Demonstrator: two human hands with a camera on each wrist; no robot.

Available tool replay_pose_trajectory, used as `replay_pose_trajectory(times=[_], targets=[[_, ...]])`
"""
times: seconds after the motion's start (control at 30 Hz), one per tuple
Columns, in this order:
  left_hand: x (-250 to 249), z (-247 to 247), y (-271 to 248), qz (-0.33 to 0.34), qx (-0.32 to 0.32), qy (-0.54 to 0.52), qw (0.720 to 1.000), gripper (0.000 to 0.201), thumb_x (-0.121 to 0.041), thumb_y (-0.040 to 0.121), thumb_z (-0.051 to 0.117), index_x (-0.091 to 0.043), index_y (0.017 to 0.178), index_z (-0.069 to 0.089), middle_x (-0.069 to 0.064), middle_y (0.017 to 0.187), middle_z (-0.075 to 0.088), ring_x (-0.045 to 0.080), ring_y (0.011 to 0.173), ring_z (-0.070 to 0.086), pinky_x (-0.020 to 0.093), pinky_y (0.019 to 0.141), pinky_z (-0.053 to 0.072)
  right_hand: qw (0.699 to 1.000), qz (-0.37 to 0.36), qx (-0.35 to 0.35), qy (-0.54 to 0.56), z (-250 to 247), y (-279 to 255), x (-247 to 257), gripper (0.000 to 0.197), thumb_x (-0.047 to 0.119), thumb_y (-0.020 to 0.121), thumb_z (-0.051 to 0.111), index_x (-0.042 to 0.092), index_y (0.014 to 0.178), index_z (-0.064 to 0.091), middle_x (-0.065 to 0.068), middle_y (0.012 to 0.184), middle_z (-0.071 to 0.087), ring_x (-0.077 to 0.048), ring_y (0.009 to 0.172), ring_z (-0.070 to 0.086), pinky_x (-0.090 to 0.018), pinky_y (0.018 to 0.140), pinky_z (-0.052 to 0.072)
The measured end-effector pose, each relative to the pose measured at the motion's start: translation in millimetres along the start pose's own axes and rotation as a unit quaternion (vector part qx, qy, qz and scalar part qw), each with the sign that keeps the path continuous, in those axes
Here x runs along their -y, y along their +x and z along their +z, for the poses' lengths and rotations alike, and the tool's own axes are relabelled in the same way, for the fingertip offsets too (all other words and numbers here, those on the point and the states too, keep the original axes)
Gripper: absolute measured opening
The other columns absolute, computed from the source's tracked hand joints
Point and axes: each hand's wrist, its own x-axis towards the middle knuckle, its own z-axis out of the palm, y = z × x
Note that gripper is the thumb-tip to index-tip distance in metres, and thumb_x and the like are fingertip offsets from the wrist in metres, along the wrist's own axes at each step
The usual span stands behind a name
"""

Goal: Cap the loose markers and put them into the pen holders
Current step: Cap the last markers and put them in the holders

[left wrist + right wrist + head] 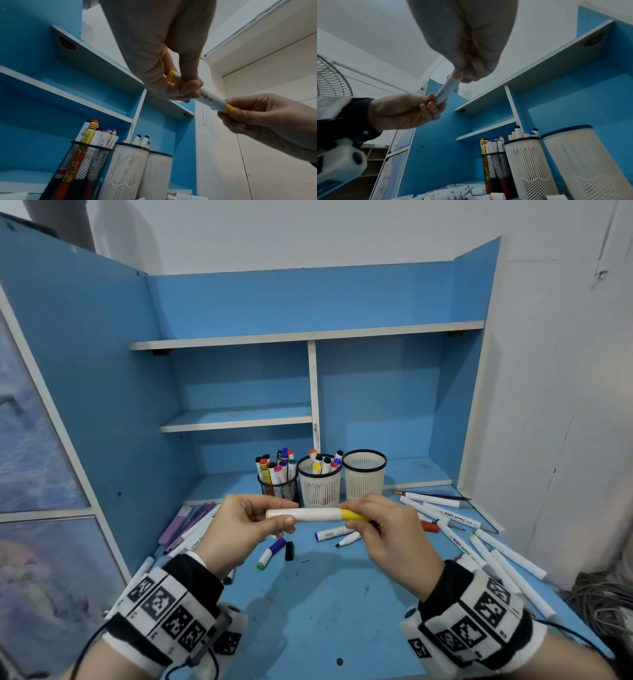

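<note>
As seen from the head view, the left hand point(239, 525) and right hand point(390, 529) hold the yellow marker point(308, 515) level above the desk point(325, 594), fingers curled round barrel and yellow cap point(354, 514) for axial pressing. From the left wrist view, the cap appears seated, though blur hides the joint. From the right wrist view, the pen holders point(527, 162) stand below, within reach for insertion.

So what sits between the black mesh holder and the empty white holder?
The head view shows another white holder, with markers in it, between the black mesh holder and the empty white holder.

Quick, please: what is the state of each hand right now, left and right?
Left hand: closed, fingers gripping the white barrel of the yellow marker.
Right hand: closed, fingers pinching the same marker's yellow cap end.
</note>
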Motion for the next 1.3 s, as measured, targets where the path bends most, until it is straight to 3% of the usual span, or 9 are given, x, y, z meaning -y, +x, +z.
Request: replay_pose_trajectory(times=[0.13,0.3,0.6,0.7,0.83,0.93,1.1,1.2,1.3], targets=[[-2,-3,7,-0.014,0.014,-0.032,0.999,0.017,0.005,0.08,0.065,-0.005,0.093,0.07,0.018,0.078,0.073,0.018,0.062,0.067,0.022,0.058,0.052,0.999,0.026,0.042,0.008,-6,3,-4,0.024,0.013,0.085,0.066,0.015,0.108,0.071,0.023,0.076,0.053,0.008,0.071,0.051,-0.004,0.064,0.036],[-9,12,24,-0.027,-0.036,-0.121,0.992,0.024,-0.001,0.079,0.068,-0.005,0.102,0.062,0.018,0.079,0.072,0.019,0.064,0.069,0.022,0.062,0.058,0.986,0.116,0.106,0.052,-20,9,-12,0.029,0.017,0.085,0.068,0.023,0.114,0.068,0.004,0.081,0.066,-0.016,0.072,0.06,-0.03,0.07,0.048],[-15,15,82,0.048,-0.137,-0.043,0.988,0.023,-0.002,0.084,0.066,-0.011,0.105,0.066,0.013,0.088,0.07,0.008,0.063,0.068,0.016,0.064,0.055,0.966,0.188,0.168,-0.056,-70,6,-65,0.025,0.011,0.086,0.062,0.024,0.105,0.071,0.005,0.081,0.068,0.0,0.07,0.059,-0.013,0.069,0.046],[-19,8,103,0.086,-0.189,0.05,0.977,0.023,-0.007,0.083,0.069,-0.022,0.1,0.068,0.004,0.093,0.069,0.007,0.076,0.066,0.012,0.059,0.051,0.925,0.218,0.272,-0.153,-86,-2,-90,0.024,0.013,0.086,0.06,0.019,0.107,0.071,0.008,0.079,0.066,-0.002,0.068,0.055,-0.012,0.068,0.044],[-18,10,131,0.094,-0.207,0.104,0.968,0.02,-0.007,0.084,0.068,-0.018,0.101,0.069,0.004,0.095,0.066,0.005,0.072,0.059,0.007,0.054,0.046,0.841,0.263,0.402,-0.25,-98,-14,-110,0.036,0.016,0.083,0.065,0.018,0.119,0.064,0.008,0.083,0.056,-0.002,0.069,0.049,-0.005,0.06,0.035],[-13,20,145,0.095,-0.204,0.143,0.964,0.021,-0.003,0.087,0.063,-0.013,0.105,0.068,0.005,0.093,0.064,0.005,0.069,0.057,0.005,0.049,0.045,0.797,0.289,0.449,-0.282,-98,-17,-113,0.045,0.015,0.081,0.068,0.017,0.125,0.059,0.004,0.09,0.048,-0.013,0.084,0.046,-0.019,0.073,0.041],[-2,32,162,0.088,-0.194,0.179,0.96,0.022,-0.002,0.087,0.058,-0.013,0.103,0.069,0.008,0.086,0.066,0.02,0.08,0.062,0.035,0.081,0.056,0.754,0.282,0.497,-0.324,-89,-17,-116,0.05,0.016,0.082,0.068,0.02,0.131,0.054,-0.006,0.122,0.054,-0.021,0.113,0.05,-0.026,0.091,0.04],[5,37,168,0.08,-0.184,0.205,0.958,0.028,0.002,0.087,0.056,-0.01,0.11,0.067,0.006,0.091,0.063,0.018,0.083,0.059,0.032,0.088,0.052,0.742,0.275,0.516,-0.328,-85,-16,-118,0.05,0.024,0.082,0.07,0.019,0.13,0.055,-0.003,0.13,0.054,-0.02,0.12,0.049,-0.032,0.101,0.039],[14,38,173,0.086,-0.173,0.227,0.955,0.028,0.001,0.085,0.059,-0.007,0.111,0.063,0.007,0.098,0.064,0.018,0.086,0.059,0.027,0.084,0.049,0.737,0.272,0.531,-0.319,-80,-13,-113,0.051,0.026,0.083,0.07,0.011,0.13,0.055,-0.003,0.119,0.055,-0.021,0.12,0.05,-0.028,0.094,0.041]])
